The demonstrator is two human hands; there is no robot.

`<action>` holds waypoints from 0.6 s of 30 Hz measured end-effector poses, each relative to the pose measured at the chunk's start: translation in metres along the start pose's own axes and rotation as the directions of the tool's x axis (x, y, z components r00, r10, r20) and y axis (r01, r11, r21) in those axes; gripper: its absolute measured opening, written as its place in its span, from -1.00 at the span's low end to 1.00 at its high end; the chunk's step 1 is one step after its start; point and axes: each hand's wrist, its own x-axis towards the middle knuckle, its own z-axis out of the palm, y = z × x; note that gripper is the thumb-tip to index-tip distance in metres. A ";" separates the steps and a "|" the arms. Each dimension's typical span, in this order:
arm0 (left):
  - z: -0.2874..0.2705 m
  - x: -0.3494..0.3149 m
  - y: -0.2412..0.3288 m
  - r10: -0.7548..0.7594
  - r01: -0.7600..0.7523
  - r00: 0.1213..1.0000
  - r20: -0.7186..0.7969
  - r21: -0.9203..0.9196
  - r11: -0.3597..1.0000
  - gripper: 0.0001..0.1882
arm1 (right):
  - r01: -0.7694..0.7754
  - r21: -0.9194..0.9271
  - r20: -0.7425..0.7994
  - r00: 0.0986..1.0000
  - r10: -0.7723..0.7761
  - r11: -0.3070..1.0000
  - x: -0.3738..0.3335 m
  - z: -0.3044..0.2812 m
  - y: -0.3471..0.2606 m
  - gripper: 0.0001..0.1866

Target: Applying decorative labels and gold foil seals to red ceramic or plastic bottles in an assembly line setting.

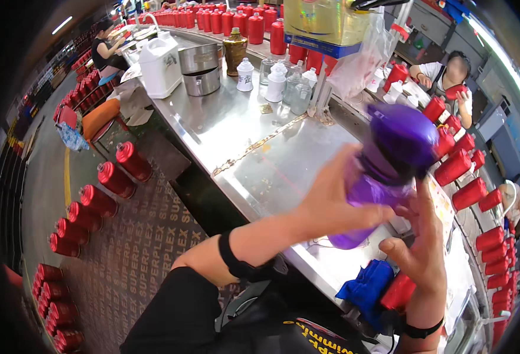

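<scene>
A purple bottle [373, 184] with a darker purple lid, smeared by motion, is held tilted above the metal table. The fingers and thumb of my left hand [348, 197] are wrapped round its body from the left. My right hand [422, 253] is close against the bottle's right side, thumb and fingers apart; whether its fingertips touch the bottle I cannot tell. Below my right hand lie a crumpled blue cloth [373, 286] and a red bottle [398, 291], the latter partly hidden by my forearm.
On the metal table [212, 124] stand a white jug [161, 66], steel pots [202, 81], a brown bottle [235, 52] and white bottles [276, 84]. A chain [260, 143] crosses it. Red bottles [469, 194] line a curved conveyor and the floor. One person [451, 82] works across, another far left.
</scene>
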 end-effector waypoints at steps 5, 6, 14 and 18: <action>-0.084 0.036 0.010 0.162 -0.120 0.975 -0.150 0.256 0.959 -0.33 | -0.147 -0.089 -0.086 0.986 0.140 0.985 -0.023 -0.038 0.016 -0.12; -0.111 0.045 0.012 0.266 -0.152 0.946 -0.187 0.470 0.870 -0.33 | -0.158 -0.081 -0.094 0.984 0.150 0.984 -0.032 -0.046 0.021 -0.12; -0.268 0.112 0.024 0.645 0.236 0.660 -0.384 0.922 0.307 -0.16 | -0.418 -0.046 -0.171 0.898 0.405 0.907 -0.092 -0.064 0.047 -0.40; -0.320 0.144 0.002 0.708 0.324 0.583 -0.399 0.913 0.248 -0.14 | -0.288 -0.318 -0.137 0.957 0.257 0.903 -0.077 -0.057 0.048 -0.47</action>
